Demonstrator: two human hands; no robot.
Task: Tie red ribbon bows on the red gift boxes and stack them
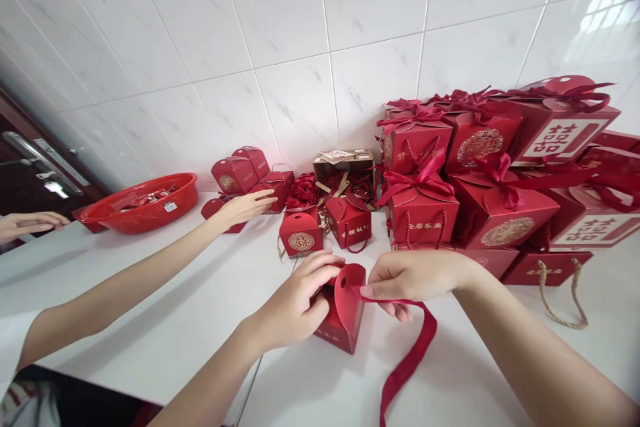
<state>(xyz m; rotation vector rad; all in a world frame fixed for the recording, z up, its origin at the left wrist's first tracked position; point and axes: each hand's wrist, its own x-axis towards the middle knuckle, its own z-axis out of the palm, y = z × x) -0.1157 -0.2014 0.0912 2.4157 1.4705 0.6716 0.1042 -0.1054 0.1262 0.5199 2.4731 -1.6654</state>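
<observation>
A small red gift box (344,310) stands on the white table (210,307) in front of me. My left hand (300,300) is closed around its left side and top flap. My right hand (410,277) pinches a red ribbon (407,363) at the box's top; the ribbon's free end trails down toward me. Another person's arm comes in from the left, and their hand (247,205) reaches the small red boxes (250,177) at the back.
A red basin (143,203) with small packets sits at the back left, a second hand (33,221) of another person beside it. Finished ribboned boxes (480,167) are stacked at the right. An open carton (345,173) of ribbons stands by the tiled wall.
</observation>
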